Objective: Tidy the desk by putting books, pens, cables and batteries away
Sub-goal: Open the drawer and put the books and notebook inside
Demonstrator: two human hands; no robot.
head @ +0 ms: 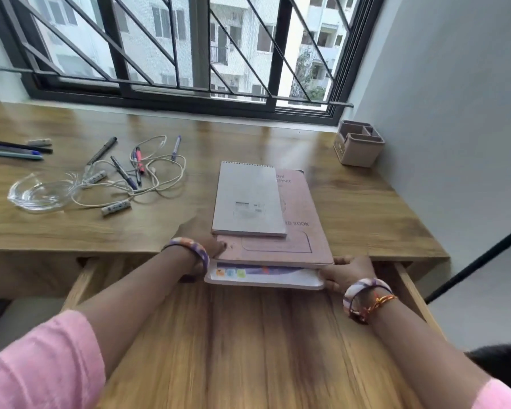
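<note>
Books: stack [266, 231] of three at the centre of the frame, at the desk's [366, 202] near edge, over an open drawer [248, 349] that fills the lower frame.
Stack order: grey spiral notepad [248, 199] on top, pink record book [301, 231] under it, white book [263, 277] with coloured tabs at the bottom.
Left hand [201, 240]: grips the stack's left side, thumb on the pink cover.
Right hand [348, 271]: fingers curled round the stack's lower right corner.
Pens [127, 169]: scattered left of centre, tangled with a white cable [165, 175]; more at the far left edge.
Batteries [115, 207]: near the cable, beside a glass dish [39, 194].
Organiser [357, 146]: beige, upper right, by the wall.
</note>
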